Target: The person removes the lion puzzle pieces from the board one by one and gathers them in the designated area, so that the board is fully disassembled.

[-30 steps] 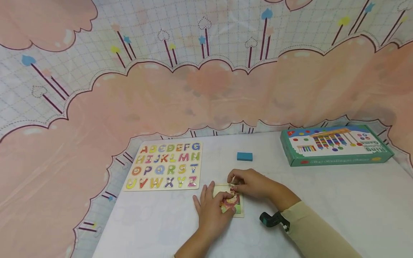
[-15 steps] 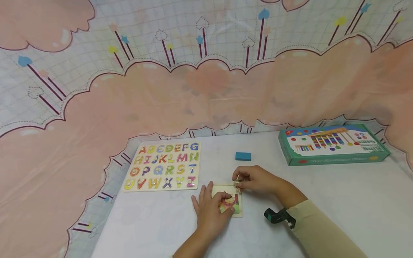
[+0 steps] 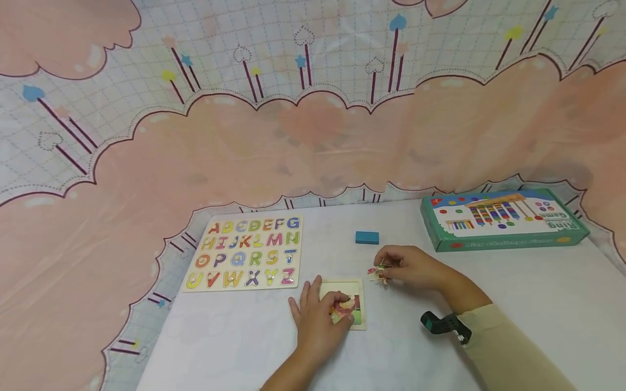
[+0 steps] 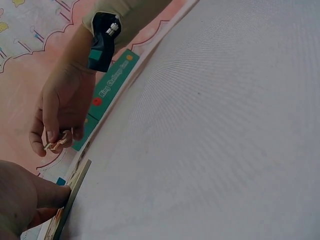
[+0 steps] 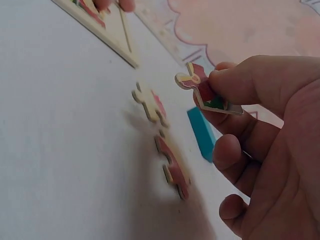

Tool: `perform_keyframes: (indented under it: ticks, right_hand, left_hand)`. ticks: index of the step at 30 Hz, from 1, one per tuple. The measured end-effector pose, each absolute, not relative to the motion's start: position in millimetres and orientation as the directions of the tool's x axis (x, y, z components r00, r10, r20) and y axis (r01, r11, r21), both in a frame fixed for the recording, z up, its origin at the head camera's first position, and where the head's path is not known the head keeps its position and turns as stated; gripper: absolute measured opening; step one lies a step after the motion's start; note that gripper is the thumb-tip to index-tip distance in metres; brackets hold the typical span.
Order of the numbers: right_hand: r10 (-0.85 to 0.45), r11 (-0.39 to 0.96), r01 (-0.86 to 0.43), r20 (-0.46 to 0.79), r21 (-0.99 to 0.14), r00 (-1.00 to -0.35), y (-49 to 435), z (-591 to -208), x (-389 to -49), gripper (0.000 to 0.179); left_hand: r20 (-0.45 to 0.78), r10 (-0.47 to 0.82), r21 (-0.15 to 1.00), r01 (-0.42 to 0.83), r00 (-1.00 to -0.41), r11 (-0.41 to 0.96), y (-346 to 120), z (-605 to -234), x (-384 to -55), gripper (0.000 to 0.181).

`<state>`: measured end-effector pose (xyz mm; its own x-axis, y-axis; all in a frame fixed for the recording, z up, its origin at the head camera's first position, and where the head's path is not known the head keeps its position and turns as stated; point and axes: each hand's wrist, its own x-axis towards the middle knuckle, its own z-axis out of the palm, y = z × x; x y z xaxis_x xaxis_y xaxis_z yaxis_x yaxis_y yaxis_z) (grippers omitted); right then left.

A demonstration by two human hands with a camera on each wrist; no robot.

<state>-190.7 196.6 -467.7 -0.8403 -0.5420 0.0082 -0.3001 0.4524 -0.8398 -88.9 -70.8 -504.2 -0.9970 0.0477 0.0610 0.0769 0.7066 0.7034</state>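
Over white tabletop [image 3: 415,364], right hand [image 3: 415,267] is pinching a red-yellow-green wooden jigsaw piece [image 5: 204,92], likely light, stiff, best edge-held; left hand [image 3: 320,320] is pressing down.

Play area, type of rm unclear: tbl [image 3: 235,336] w/ alphabet board [image 3: 244,251], boxed ring game [image 3: 504,217], cartoon-print backdrop [image 3: 293,141] behind.

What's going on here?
A person's right hand pinches a jigsaw piece above the white tabletop, to the right of a small wooden puzzle tray. Two more loose jigsaw pieces show near that hand; whether they touch the tabletop is unclear. The left hand rests on the partly filled tray. Around them lie an alphabet puzzle board, a blue block and a Ring Challenge Game box.
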Motion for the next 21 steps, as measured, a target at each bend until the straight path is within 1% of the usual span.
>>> perform_keyframes:
  ticks: [5, 11, 21]
  right_hand:
    - [-0.516, 0.454, -0.269, -0.005, -0.849, -0.857, 212, -464, -191, 0.018]
    - [-0.460, 0.526, -0.209, -0.069, -0.824, -0.886, 229, -463, -189, 0.017]
    - [-0.430, 0.594, -0.229, -0.063, -0.771, -0.901, 244, -467, -186, 0.015]
  left_hand:
    - [0.057, 0.049, 0.700, 0.075, -0.997, 0.710, -70, -503, -89, 0.025]
    - [0.049, 0.050, 0.705, 0.071, -0.998, 0.706, -71, -502, -87, 0.025]
    - [0.062, 0.051, 0.705, 0.080, -0.997, 0.704, -71, -500, -86, 0.026]
